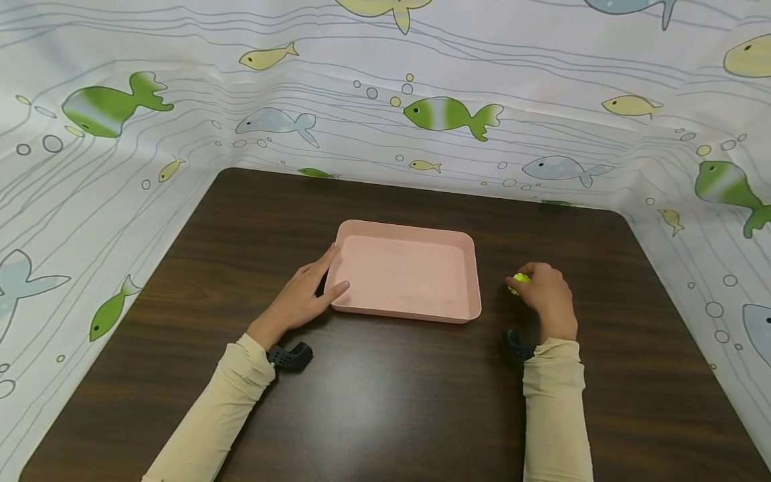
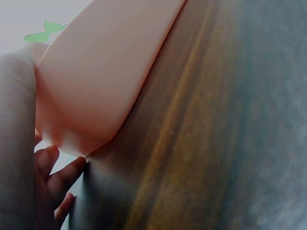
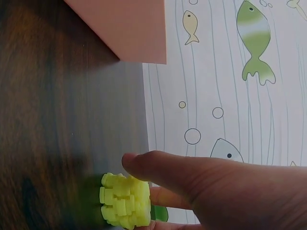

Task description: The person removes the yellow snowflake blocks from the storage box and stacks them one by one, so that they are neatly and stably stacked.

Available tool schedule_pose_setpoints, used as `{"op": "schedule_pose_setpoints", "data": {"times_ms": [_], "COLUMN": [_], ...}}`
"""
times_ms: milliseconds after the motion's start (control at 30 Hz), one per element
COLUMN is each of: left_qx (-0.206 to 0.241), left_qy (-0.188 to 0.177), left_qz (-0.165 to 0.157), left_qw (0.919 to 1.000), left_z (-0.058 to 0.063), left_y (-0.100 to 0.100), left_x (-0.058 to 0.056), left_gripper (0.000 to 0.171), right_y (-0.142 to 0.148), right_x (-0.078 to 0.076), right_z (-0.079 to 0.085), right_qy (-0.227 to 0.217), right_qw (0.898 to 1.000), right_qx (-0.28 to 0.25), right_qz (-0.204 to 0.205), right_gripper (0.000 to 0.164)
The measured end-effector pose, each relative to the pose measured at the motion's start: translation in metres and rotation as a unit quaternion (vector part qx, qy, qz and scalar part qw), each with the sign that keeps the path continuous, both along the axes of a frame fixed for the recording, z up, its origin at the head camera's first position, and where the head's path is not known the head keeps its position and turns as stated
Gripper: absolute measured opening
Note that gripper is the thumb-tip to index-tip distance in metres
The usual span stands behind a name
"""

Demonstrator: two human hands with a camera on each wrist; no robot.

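Observation:
A shallow pink tray [image 1: 403, 268] lies on the table, and my left hand [image 1: 304, 294] holds its near left corner. The thumb reaches over the rim, while the other fingers rest along the outer side. In the left wrist view those fingers touch the tray's wall [image 2: 96, 81] low down. To the right of the tray, my right hand [image 1: 548, 294] pinches a small bright yellow-green piece [image 3: 124, 201] between thumb and fingers. Its surface is knobbly, with brick-like raised blocks. In the right wrist view it is close over the table, partly covered by the fingers.
The dark wood table [image 1: 373, 402] is bounded at the back and sides by a white sheet [image 1: 361, 40] printed with fish. Black bands [image 1: 291, 357] with cameras sit on both wrists.

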State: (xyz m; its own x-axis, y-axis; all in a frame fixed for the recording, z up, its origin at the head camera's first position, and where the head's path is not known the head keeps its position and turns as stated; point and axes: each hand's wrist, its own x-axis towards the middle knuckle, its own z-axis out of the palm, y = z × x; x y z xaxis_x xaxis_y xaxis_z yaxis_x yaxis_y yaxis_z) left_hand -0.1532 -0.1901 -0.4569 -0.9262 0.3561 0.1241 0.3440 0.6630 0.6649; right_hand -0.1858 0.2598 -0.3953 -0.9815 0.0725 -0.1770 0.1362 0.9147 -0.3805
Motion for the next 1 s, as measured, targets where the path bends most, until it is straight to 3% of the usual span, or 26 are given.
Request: {"op": "schedule_pose_setpoints", "data": {"times_ms": [1000], "left_qx": [0.003], "left_qy": [-0.002], "left_qz": [-0.001], "left_qw": [1.0000], "left_z": [-0.0001], "left_y": [-0.0002], "left_x": [0.0010], "left_gripper": [0.080], "right_y": [-0.0011], "right_x": [0.0011], "right_z": [0.0024], "right_qy": [-0.014], "right_qw": [1.000], "right_qx": [-0.010], "right_qz": [0.002], "right_gripper": [0.055]}}
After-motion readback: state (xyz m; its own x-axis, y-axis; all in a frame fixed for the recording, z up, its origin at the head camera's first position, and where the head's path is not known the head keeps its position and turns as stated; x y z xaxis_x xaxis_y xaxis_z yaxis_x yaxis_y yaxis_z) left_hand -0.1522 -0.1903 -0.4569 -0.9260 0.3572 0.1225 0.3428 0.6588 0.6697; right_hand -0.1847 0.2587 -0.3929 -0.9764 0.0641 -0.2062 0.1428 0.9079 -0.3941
